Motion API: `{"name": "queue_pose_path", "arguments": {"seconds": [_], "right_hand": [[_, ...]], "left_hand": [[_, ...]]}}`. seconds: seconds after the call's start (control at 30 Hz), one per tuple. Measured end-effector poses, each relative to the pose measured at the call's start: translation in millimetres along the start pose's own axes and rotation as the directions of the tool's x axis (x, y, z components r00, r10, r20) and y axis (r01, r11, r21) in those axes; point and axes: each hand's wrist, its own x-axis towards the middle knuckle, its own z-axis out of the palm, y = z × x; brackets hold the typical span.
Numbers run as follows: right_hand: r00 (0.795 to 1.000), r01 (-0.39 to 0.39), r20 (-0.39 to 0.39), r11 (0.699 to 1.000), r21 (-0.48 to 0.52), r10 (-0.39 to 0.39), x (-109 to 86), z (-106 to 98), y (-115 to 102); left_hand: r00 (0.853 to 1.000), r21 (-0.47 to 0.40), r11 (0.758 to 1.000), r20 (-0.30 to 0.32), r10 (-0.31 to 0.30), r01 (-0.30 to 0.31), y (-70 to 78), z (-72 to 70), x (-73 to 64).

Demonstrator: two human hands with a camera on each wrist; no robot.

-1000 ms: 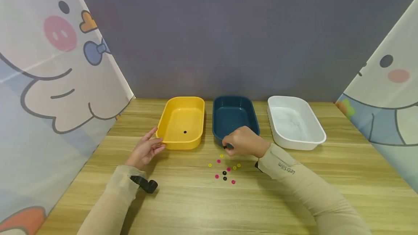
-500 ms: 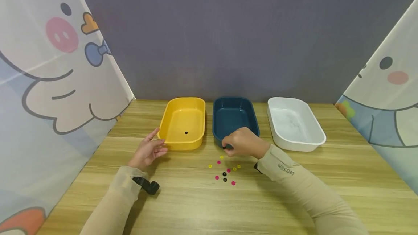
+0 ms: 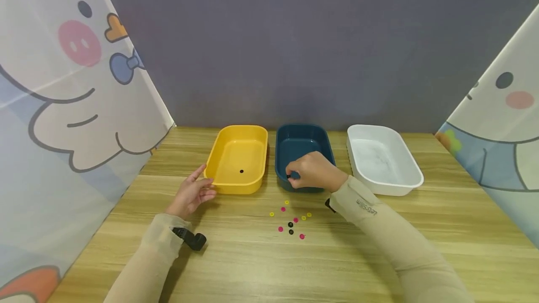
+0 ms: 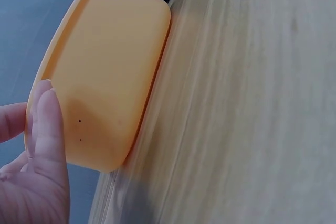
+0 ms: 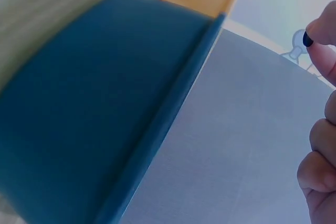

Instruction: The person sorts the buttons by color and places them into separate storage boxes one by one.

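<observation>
Standing on bench (image 3: 252, 270): yellow tray (image 3: 237, 151), navy tray (image 3: 301, 146), white tray (image 3: 372, 153)
Left hand (image 3: 190, 196): fingers apart, touching yellow tray's near-left corner
Right hand (image 3: 315, 171): fingers pinching black button (image 3: 288, 176) above navy tray's near end
Loose buttons (image 3: 290, 224): on bench, before navy tray

Open room over white tray (image 3: 376, 153), near side of blue tray (image 3: 299, 146) obstructed by right fingers (image 3: 296, 183)

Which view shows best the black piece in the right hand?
The right wrist view: the black piece looks largest there, pinched by the right hand. The head view shows only a dark speck; the left wrist view, nothing of it.
</observation>
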Motion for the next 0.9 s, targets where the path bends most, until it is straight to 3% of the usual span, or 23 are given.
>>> {"name": "queue_pose_path", "arguments": {"seconds": [0.23,0.47,0.9], "right_hand": [[0.999,-0.039,0.032,0.999,0.018,0.039,20.7,2,6],[0.998,-0.046,0.040,0.998,0.044,0.045,22.3,0,9],[0.990,-0.091,0.111,0.995,0.039,0.086,37.3,5,6]], "left_hand": [[1.000,-0.032,0.999,0.007,0.024,-0.024,3.5,-2.7,-3.5],[0.999,-0.095,0.995,0.041,0.020,-0.016,-3.8,1.7,0.3],[1.000,-0.155,0.988,0.021,0.020,-0.016,-6.3,1.2,1.6]]}}
